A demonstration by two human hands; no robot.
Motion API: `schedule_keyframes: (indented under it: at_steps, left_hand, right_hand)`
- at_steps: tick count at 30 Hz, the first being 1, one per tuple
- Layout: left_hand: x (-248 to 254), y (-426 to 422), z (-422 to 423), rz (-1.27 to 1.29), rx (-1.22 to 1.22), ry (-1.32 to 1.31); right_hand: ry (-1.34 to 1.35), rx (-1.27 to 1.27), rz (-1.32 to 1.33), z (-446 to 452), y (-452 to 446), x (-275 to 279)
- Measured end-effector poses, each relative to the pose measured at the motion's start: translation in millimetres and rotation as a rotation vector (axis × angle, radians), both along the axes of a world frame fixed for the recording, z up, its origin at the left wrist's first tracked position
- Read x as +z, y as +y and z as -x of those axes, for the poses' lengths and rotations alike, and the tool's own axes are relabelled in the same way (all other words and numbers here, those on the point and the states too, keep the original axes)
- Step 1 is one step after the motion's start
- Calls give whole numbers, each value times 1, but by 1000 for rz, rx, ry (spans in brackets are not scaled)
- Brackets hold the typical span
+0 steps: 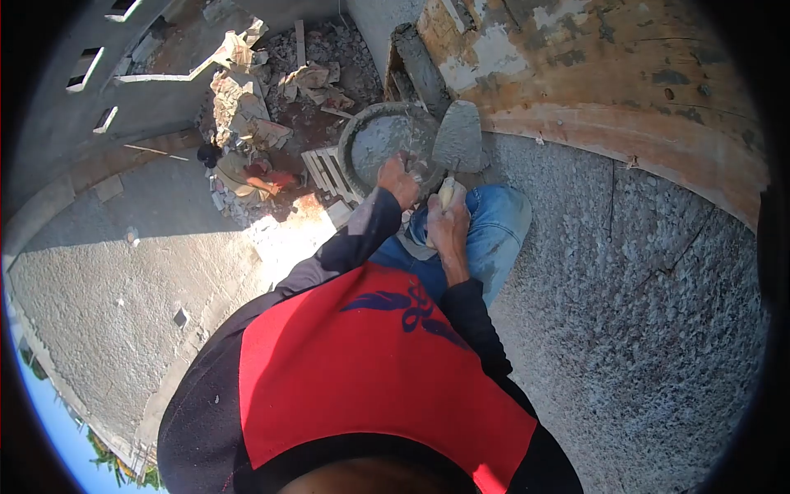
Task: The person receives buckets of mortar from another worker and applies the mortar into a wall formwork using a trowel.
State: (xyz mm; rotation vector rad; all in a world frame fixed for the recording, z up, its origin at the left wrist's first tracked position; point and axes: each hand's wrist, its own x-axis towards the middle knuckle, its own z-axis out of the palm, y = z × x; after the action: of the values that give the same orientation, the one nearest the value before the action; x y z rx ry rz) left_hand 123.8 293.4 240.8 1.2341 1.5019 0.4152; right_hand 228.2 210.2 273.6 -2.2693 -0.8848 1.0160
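Observation:
My left hand (399,183) is closed at the near rim of a round basin (349,169) of wet grey mortar (380,142). Something small and greyish shows by its fingers, too unclear to name. In front of my knee, my right hand (449,224) is wrapped round the pale yellowish handle of a trowel (457,138). The trowel's broad blade is coated in grey mortar and points away from me, beside the basin's right side.
Rough plastered wall (625,305) rises on the right, below a stained wooden board (576,74). A slatted wooden piece (326,174) lies left of the basin. Farther left, another person (247,174) is low among rubble and torn paper sacks (239,99).

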Motion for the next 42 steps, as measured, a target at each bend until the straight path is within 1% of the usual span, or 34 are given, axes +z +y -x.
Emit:
schedule_keyframes:
  at_steps: [1, 3, 5, 6, 8, 11, 12, 14, 15, 16, 18, 19, 20, 21, 22, 23, 24, 26, 27, 29, 30, 32, 33, 35, 37, 38, 40, 42]
  left_hand:
    - [-6, -4, 3, 17, -2, -41]
    - [-22, -11, 9, 20, -22, -40]
    - [-24, -15, 13, 33, -46, -41]
    - [-21, -14, 15, -12, -45, -22]
    - [-24, -17, 19, -48, -40, -1]
    - [-42, -3, 21, 57, 57, -132]
    - [-41, 2, 25, 84, 57, -146]
    - [-24, 16, 34, 117, 55, -160]
    - [0, 30, 38, 191, 199, -55]
    - [10, 36, 44, 265, 342, 53]
    - [-60, 29, 77, -153, 257, 377]
    - [-72, 29, 85, -102, 262, 501]
    - [-111, 23, 98, -106, 262, 502]
    - [-168, 10, 112, -151, 177, 296]
    - [-209, 0, 125, -194, 89, 91]
    - [-229, -7, 136, -197, 91, 89]
    - [-229, -6, 140, -288, -52, 97]
    - [-233, -9, 136, -374, -182, 99]
    - [-195, -6, 125, -166, -1, -159]
    - [-151, 3, 122, 129, 180, -412]
    - [-145, 4, 121, 129, 190, -418]
    - [-141, 2, 121, 424, 358, -671]
    - [-147, -3, 123, 428, 370, -676]
    - [-170, -9, 125, 416, 348, -777]
    - [-188, -14, 128, 424, 346, -815]
    - [-193, -14, 128, 425, 343, -850]
    - [-194, -12, 127, 444, 365, -845]
    - [-191, -14, 125, 466, 401, -833]
  right_hand:
    - [44, 25, 66, 3, -4, -7]
    - [81, 58, 112, 2, 1, -14]
    - [414, -147, 418, 8, 15, 11]
    - [413, -145, 418, 11, 12, 2]
    - [49, 58, 307, 17, -2, -24]
    - [11, 9, 273, 18, 2, -25]
    - [9, 16, 272, 15, 1, -29]
    - [-49, 43, 227, 8, -4, -43]
    - [-48, 45, 233, 9, -5, -46]
    - [-56, 29, 241, 10, -6, -47]
    - [-63, 15, 251, 11, -11, -50]
    - [-89, 24, 222, 11, -14, -53]
    - [-116, 35, 189, 11, -14, -56]
    - [-116, 38, 183, 10, -12, -55]
    - [-104, 41, 198, 9, -11, -53]
    - [-93, 42, 214, 10, -11, -51]
    - [-97, 47, 210, 9, -13, -57]
    - [-132, 79, 179, 5, -19, -68]
    - [-135, 79, 188, 6, -20, -63]
    - [-72, 40, 294, 6, -7, -41]
    - [-80, 49, 296, 5, -3, -33]
    - [-133, 217, 223, 2, 4, -17]
    - [-138, 228, 230, -1, 13, -3]
    - [-183, 561, 241, -13, 42, 30]
    - [-539, 920, 232, -31, 64, 55]
    - [-547, 917, 233, -42, 73, 51]
    - [-792, 1161, 232, -63, 99, 39]
    - [-852, 1224, 274, -74, 108, 9]
